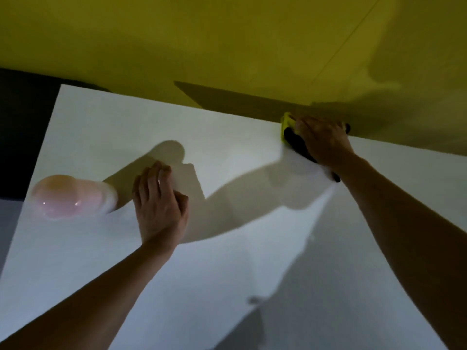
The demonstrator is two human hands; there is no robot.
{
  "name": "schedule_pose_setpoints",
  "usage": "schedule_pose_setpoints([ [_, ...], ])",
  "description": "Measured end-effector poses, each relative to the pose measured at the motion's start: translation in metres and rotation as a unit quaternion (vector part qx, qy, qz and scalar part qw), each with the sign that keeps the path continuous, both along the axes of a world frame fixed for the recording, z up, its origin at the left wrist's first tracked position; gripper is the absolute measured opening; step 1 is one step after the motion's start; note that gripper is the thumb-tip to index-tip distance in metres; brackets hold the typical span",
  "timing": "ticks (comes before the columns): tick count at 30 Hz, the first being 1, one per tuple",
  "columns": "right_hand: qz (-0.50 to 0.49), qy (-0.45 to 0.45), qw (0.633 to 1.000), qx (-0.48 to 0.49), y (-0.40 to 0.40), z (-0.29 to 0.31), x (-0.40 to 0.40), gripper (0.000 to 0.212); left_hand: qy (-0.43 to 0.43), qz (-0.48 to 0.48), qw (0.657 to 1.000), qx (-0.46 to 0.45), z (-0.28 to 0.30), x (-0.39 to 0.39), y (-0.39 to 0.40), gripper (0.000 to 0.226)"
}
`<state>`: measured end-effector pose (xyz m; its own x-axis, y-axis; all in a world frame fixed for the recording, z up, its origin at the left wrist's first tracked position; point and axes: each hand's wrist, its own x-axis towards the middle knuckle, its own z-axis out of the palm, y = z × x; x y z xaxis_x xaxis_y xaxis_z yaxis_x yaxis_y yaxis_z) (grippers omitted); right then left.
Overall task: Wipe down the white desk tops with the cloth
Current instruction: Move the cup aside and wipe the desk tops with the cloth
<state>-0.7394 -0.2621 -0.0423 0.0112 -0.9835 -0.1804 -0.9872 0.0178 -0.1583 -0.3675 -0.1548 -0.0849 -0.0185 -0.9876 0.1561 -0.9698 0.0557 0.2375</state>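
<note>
From the head view, the yellow-green cloth (286, 122), dark on its underside, lies at the far edge of the white worktop (227, 248) against the yellow wall (202, 46), pressed under the right hand (322, 140), whose fingers curl over it. The left hand (159, 205) rests flat, fingers straight and slightly apart, on smooth bare surface. A glossy pink rounded object (68, 195) sits near the left edge.

- Pale pink, glossy, rounded object (66, 197), blurred, lying near the left edge of the white surface; its kind cannot be told.
- Yellow wall (227, 46) filling the upper part of the view, crossed by a thin diagonal line and dark shadows.
- Dark area (22, 122) at far left, beside the wall.
</note>
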Motion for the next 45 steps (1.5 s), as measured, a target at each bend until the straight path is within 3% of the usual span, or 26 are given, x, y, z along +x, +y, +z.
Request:
schedule_pose_setpoints([
  [2,0.005,-0.010,1.000,-0.003,-0.010,0.002,0.000,0.071,0.016,-0.073,0.997,0.002,0.003,-0.016,-0.005,0.058],
  [5,0.020,0.046,0.999,0.002,-0.016,-0.010,0.014,0.078,0.028,-0.171,0.985,0.020,0.003,-0.049,-0.008,0.062],
  [7,0.033,0.064,0.997,-0.017,-0.017,-0.017,0.041,0.078,0.016,-0.158,0.987,0.034,0.002,-0.060,-0.009,0.062],
  [10,0.054,0.050,0.996,-0.051,-0.031,-0.020,0.109,0.060,0.007,-0.147,0.989,0.034,0.001,-0.061,-0.008,0.063],
  [14,0.103,0.051,0.989,-0.091,-0.051,-0.026,0.164,0.051,0.015,-0.143,0.989,0.033,0.000,-0.059,-0.010,0.063],
  [17,0.113,0.031,0.991,-0.066,-0.040,-0.031,0.128,0.050,0.019,-0.145,0.989,0.027,0.001,-0.061,-0.009,0.064],
  [22,-0.021,0.051,0.997,-0.049,0.002,-0.029,-0.002,0.051,0.010,-0.141,0.989,0.041,0.006,-0.064,-0.009,0.066],
  [26,-0.069,0.038,0.995,-0.065,0.016,-0.020,-0.026,0.039,0.006,-0.136,0.990,0.044,0.006,-0.065,-0.010,0.067],
  [32,-0.015,0.057,0.997,-0.057,-0.024,-0.033,0.101,0.044,0.010,-0.134,0.990,0.035,0.004,-0.065,-0.009,0.065],
  [36,0.019,0.045,0.992,-0.118,-0.038,-0.033,0.156,0.042,0.004,-0.137,0.990,0.028,0.002,-0.064,-0.011,0.061],
  [40,0.064,0.028,0.992,-0.102,-0.026,-0.032,0.100,0.044,-0.022,-0.134,0.991,0.020,0.000,-0.065,-0.010,0.060],
  [45,-0.011,0.019,0.995,-0.098,0.018,-0.033,-0.050,0.047,-0.065,-0.123,0.990,0.026,0.003,-0.073,-0.007,0.062],
])
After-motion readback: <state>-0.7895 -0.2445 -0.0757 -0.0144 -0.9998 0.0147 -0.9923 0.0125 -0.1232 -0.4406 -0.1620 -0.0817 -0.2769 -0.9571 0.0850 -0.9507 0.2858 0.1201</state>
